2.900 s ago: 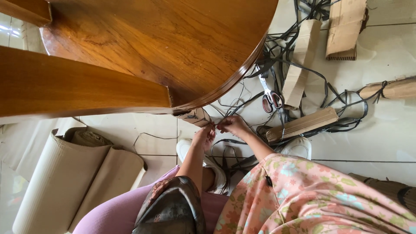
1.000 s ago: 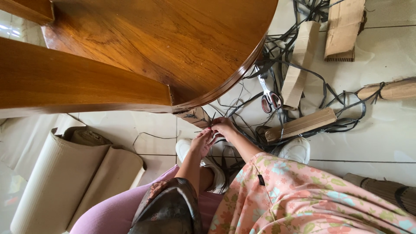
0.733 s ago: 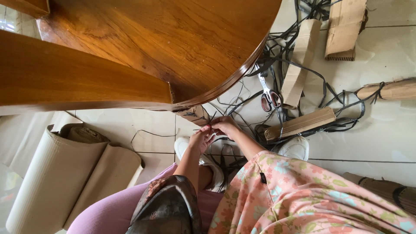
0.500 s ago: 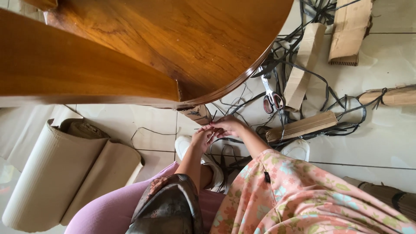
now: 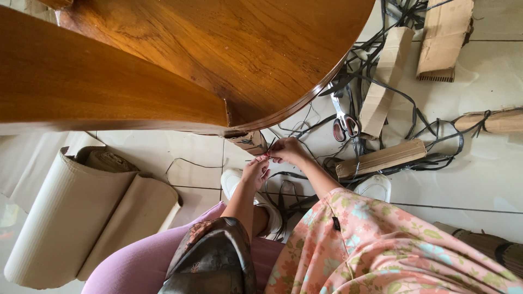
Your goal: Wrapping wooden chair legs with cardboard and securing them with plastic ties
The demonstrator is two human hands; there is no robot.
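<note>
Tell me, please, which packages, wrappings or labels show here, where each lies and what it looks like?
Cardboard-wrapped leg end: under the table edge, brown, tied with black strap, at both hands' fingertips.
Flat cardboard bundle: on the floor right of the hands, long, brown.
Folded cardboard strip: beside the scissors, tan.
Corrugated cardboard roll: lower left, beige.
Small dark tag: on the floral sleeve.

The thin black strap [image 5: 265, 154] pinched between my left hand [image 5: 256, 171] and right hand [image 5: 286, 151] was too fine to follow. Just beyond my fingers, the brown cardboard-wrapped leg [image 5: 248, 142] disappeared under the round varnished wooden tabletop [image 5: 229, 54]. My white shoe [image 5: 376, 187], beside my right forearm, was half hidden by the pink floral sleeve [image 5: 381, 245]. The big corrugated cardboard roll [image 5: 71, 218], far left, ran off the frame.
</note>
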